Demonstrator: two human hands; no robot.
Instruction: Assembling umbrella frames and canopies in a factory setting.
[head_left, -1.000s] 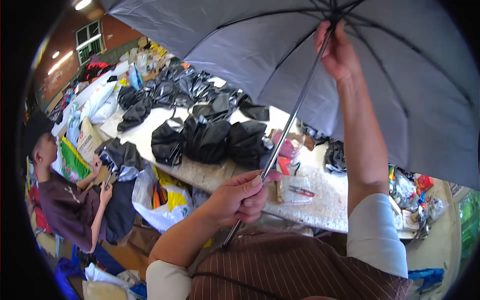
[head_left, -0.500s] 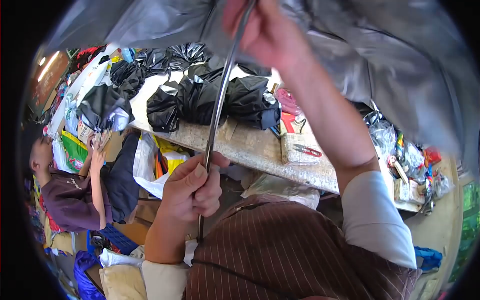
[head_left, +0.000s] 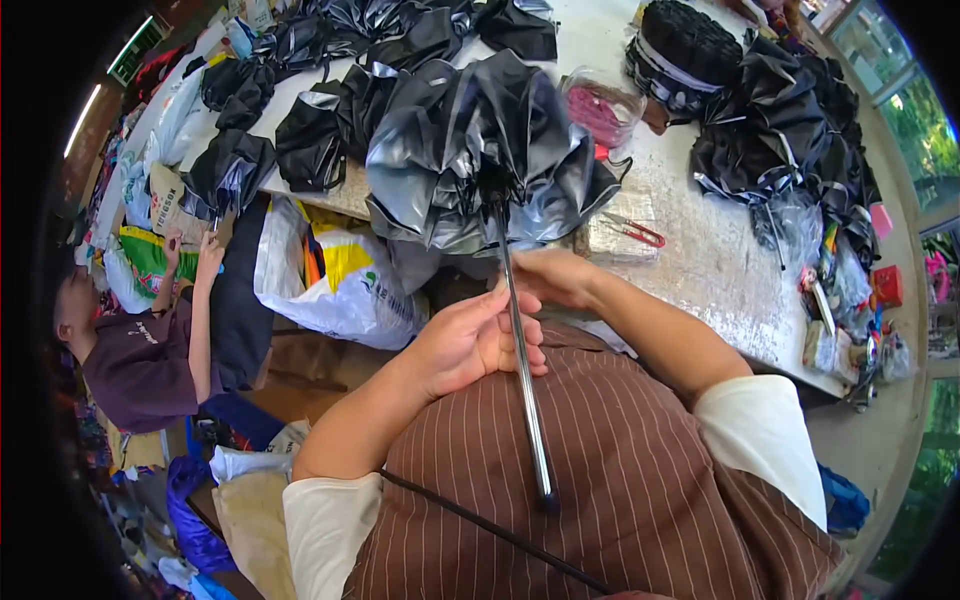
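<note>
I hold a collapsed umbrella with a grey and black canopy (head_left: 480, 150) bunched over the table edge. Its bare metal shaft (head_left: 525, 380) runs down against my striped brown apron. My left hand (head_left: 465, 340) is closed around the shaft at its middle. Just below the folded canopy, my right hand (head_left: 550, 275) grips the shaft as well.
A speckled table (head_left: 700, 250) carries several folded black umbrellas (head_left: 770, 140), red scissors (head_left: 635, 230) and a clear tub of pink bits (head_left: 600, 105). A white and yellow sack (head_left: 335, 280) leans under its edge. Another person (head_left: 140, 350) sits at the left.
The open canopy has folded shut and come down toward the table. My right hand slid down the shaft from overhead to just above my left hand.
</note>
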